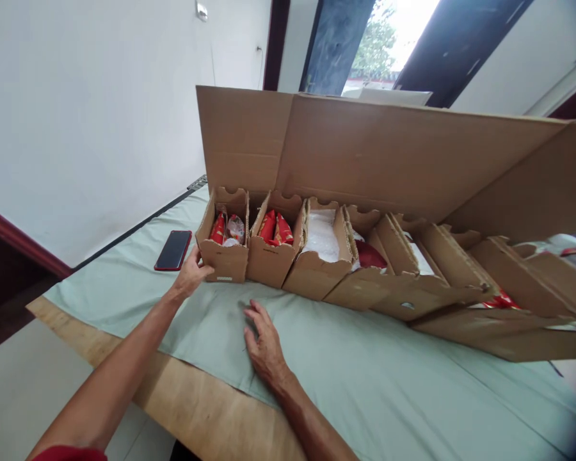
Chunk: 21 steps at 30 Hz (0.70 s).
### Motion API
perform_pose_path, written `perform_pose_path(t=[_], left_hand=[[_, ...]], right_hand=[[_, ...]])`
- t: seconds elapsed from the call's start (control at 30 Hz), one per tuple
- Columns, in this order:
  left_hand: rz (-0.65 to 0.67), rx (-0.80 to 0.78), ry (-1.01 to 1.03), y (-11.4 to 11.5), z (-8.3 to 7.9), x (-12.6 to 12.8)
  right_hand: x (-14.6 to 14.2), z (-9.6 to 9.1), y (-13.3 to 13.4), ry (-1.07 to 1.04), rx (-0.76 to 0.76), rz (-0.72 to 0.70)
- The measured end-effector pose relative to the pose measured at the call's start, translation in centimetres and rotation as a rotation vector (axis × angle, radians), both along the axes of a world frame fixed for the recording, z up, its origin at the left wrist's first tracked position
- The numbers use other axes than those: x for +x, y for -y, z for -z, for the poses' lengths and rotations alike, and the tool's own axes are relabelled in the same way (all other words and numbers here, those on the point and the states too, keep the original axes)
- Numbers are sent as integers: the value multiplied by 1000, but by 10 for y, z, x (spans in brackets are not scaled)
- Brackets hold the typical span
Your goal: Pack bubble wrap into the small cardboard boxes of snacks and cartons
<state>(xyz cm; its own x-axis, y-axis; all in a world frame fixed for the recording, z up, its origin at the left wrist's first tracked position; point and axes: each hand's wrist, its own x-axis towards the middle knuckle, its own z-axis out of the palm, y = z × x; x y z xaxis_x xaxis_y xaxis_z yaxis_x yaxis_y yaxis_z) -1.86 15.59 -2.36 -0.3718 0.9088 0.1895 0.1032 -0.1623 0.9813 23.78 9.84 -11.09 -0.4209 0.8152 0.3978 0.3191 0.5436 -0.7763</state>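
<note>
My left hand (191, 274) is at the near left corner of the end box (228, 264), fingers against its left side and thumb across its front; I cannot tell whether it grips the cardboard or only rests there. This box stands toward the left edge of the desk (211, 410), first in a row that runs to the right, and it holds a red packet (217, 228) and a clear bag (235, 228) side by side.

My right hand (267, 351) is open and holds nothing, its fingers apart and loosely bent, between the desk's near edge and the second box (271, 262). I cannot tell whether it touches the green cloth (365, 378), which leaves a strip of bare wood along that near edge.

Two red packs (282, 229) stand in the second box. The third box (312, 275) holds a white sheet (321, 235), and the fourth box (352, 291) something dark red, partly hidden. Behind the row, a tall cardboard panel (388, 153) stands upright. A phone (173, 250) lies face up on the cloth, near my left hand, between the end box and the desk's left edge.
</note>
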Motion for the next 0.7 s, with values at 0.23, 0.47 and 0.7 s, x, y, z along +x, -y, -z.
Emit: perform_pose_path(t=[0.23, 0.47, 0.7], left_hand=[[-108, -40, -132, 0, -3, 2], [-478, 231, -696, 70, -44, 32], [61, 148, -864, 94, 27, 87]], right_hand=[[3, -6, 0, 5, -24, -23], [-2, -17, 5, 55, -24, -10], [-11, -25, 19, 317, 175, -155]])
